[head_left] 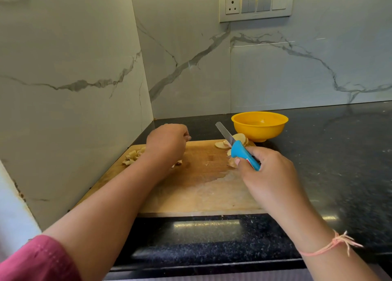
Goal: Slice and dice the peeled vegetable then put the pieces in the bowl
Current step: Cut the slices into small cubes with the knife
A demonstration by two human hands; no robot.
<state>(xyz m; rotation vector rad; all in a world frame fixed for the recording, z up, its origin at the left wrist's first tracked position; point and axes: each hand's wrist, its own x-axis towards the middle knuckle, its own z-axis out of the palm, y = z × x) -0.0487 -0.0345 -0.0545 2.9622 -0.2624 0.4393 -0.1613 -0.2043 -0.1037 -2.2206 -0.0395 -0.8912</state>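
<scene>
A wooden cutting board [191, 185] lies on the black counter. Pale round vegetable slices [238, 139] sit at its far right corner, and diced pieces [132, 156] are heaped at its far left edge. My right hand [267, 174] grips the blue handle of a knife [244, 153], whose blade points up and away over the slices. My left hand [167, 142] hovers over the board's far left with fingers curled downward next to the diced heap; whether it holds anything is hidden. A yellow bowl [259, 125] stands just behind the board, at the right.
Marble walls meet in a corner behind the board, and the left wall runs close along the board's left edge. A switch panel [256, 3] is mounted high on the back wall. The black granite counter [339, 153] stretches to the right.
</scene>
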